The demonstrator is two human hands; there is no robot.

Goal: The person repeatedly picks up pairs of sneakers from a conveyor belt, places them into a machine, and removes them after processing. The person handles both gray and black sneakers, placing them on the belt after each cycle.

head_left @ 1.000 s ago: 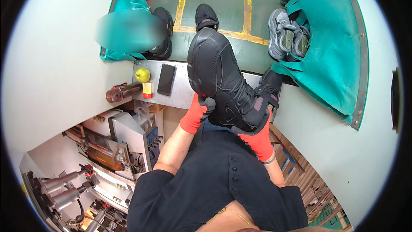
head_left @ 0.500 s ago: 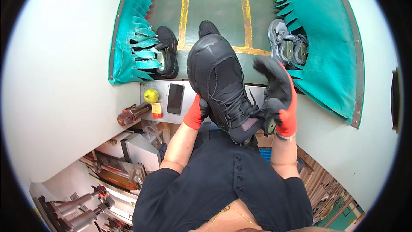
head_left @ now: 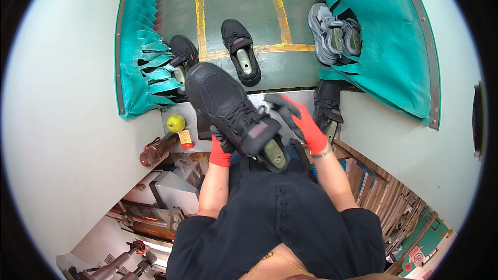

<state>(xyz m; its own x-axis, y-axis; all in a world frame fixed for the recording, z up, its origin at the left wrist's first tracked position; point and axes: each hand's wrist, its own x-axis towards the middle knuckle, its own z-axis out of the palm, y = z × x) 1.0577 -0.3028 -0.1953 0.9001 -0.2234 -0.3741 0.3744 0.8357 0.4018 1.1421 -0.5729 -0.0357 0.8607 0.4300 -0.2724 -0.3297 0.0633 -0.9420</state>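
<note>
My left hand (head_left: 222, 142), in a red and black glove, grips a black lace-up sneaker (head_left: 224, 105) from its left side. The shoe tilts with its toe up to the left, and a greenish shoe last (head_left: 275, 154) shows in its opening. To the right of it, my right hand (head_left: 296, 117), gloved alike, has its fingers stretched out and holds nothing. A gap between those fingers and the sneaker is hard to judge. Another black sneaker (head_left: 328, 105) with a last inside lies on the right part of the metal ledge (head_left: 301, 98).
On the green conveyor belt (head_left: 233, 0) are a black shoe (head_left: 239, 52), another at the left (head_left: 184, 52) and grey sneakers (head_left: 327, 33). Teal curtain flaps (head_left: 384, 41) hang at both sides. A phone (head_left: 204, 125), yellow-green fruit (head_left: 176, 123), small box (head_left: 185, 139) and bottle (head_left: 155, 151) sit at the left.
The held sneaker has swung left, toe leaning further left. My right hand has moved left, off the black sneaker on the ledge's right. The belt's middle shoe shows fully as the view shifted.
</note>
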